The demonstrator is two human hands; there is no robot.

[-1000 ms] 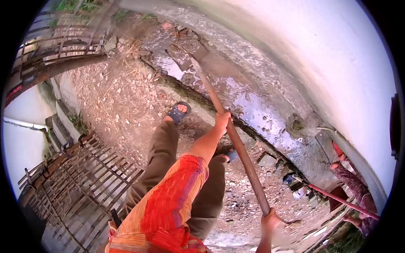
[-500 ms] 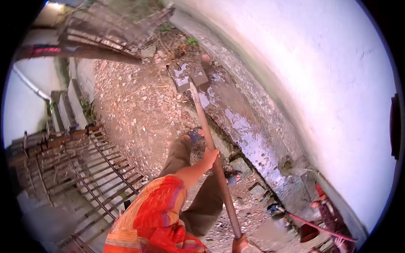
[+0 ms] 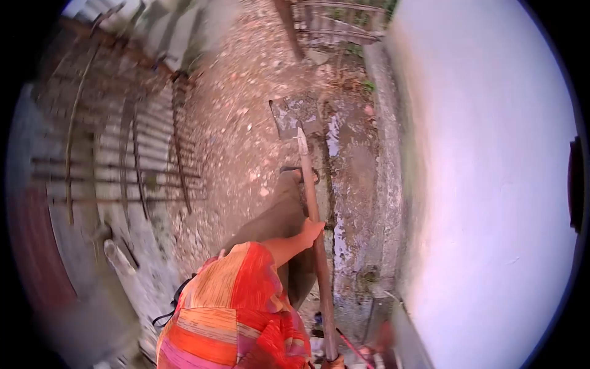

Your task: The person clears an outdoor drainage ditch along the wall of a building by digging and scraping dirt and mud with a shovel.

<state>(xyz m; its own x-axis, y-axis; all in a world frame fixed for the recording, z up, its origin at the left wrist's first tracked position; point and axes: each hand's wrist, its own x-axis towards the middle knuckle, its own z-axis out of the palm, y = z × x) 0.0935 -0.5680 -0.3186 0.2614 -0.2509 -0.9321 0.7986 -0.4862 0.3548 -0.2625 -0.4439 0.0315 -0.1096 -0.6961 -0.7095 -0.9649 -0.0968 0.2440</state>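
Brown wooden-shafted, grey metal-bladed tool [image 3: 320,264]; blade at 12 o'clock, swung from wet gutter [image 3: 355,166] to brown gravel [image 3: 236,132], perhaps loaded; left hand [image 3: 313,229] gripping mid-shaft, right hand [image 3: 334,363] gripping butt, 6 o'clock.

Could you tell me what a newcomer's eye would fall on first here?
Probably the bright red-and-orange clothing at the lower left of centre. Next, the long wooden handle, running up the middle from the right hand at the bottom edge, through the left hand, to a flat blade. The pale wall fills much of the right side.
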